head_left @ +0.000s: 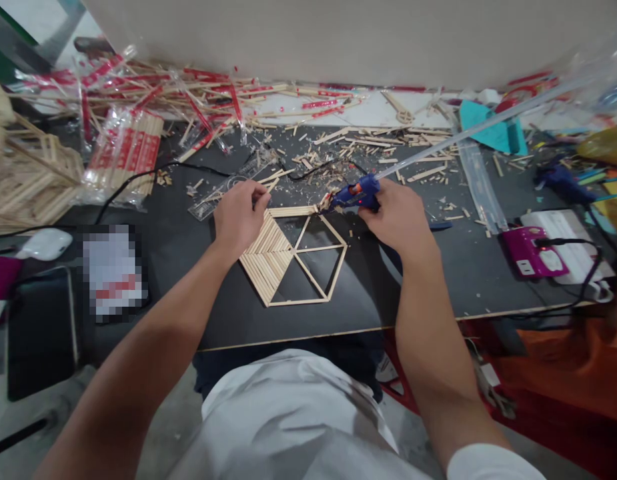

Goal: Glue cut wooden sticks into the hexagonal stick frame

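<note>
A hexagonal frame of wooden sticks point(320, 249) lies flat on the dark table. Its left sections are filled with closely laid sticks; spokes divide the open sections on the right. My left hand point(241, 217) rests at the frame's upper left edge, fingers pinched around thin wooden sticks point(277, 179). In my right hand point(399, 212) is a blue hot glue gun point(355, 194), its nozzle pointing left at the frame's top edge. A long clear glue stick point(438, 147) sticks out from the back of the gun.
Wrapped chopstick bundles point(122, 155) lie at the left, beside a wooden stick structure point(38, 167). Offcuts point(358, 140) and loose wrappers cover the back. Two phones, one a black phone point(42, 333), lie left. A purple power adapter point(533, 252) and another blue glue gun point(563, 181) are at right.
</note>
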A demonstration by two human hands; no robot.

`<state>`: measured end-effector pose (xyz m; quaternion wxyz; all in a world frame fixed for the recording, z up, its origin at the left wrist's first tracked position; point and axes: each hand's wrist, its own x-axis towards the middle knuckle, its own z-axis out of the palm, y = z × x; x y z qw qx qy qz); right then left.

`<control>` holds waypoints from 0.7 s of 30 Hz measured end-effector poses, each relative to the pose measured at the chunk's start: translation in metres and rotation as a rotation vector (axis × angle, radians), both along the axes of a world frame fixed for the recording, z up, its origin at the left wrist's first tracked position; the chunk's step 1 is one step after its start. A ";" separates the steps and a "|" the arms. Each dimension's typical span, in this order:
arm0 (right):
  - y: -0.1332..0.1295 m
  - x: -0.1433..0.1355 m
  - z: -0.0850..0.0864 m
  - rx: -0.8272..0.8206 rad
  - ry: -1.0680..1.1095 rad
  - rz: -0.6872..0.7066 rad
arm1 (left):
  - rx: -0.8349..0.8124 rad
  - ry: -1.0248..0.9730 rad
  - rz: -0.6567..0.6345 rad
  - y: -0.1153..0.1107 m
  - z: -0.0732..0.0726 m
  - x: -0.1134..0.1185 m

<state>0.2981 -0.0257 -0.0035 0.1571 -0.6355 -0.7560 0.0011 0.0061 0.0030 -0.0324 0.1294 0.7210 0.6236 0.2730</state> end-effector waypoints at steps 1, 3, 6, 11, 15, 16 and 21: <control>0.000 0.000 -0.001 0.005 0.007 0.002 | -0.005 -0.001 0.000 0.000 0.000 0.000; 0.000 0.001 -0.001 0.015 0.010 0.009 | -0.009 -0.002 0.001 0.001 0.001 0.000; 0.001 0.001 -0.001 0.017 0.002 0.012 | -0.008 -0.007 0.002 0.002 0.001 0.000; 0.002 0.003 -0.001 0.006 -0.005 -0.007 | -0.005 -0.002 0.004 0.001 0.000 0.000; 0.004 0.005 -0.001 0.019 0.047 -0.020 | 0.025 -0.008 -0.018 0.000 -0.001 -0.002; 0.004 0.005 -0.001 0.021 0.077 -0.044 | 0.033 -0.009 -0.031 0.000 -0.001 -0.003; 0.008 0.006 -0.005 0.067 0.249 -0.174 | 0.081 -0.019 -0.159 0.000 0.005 -0.010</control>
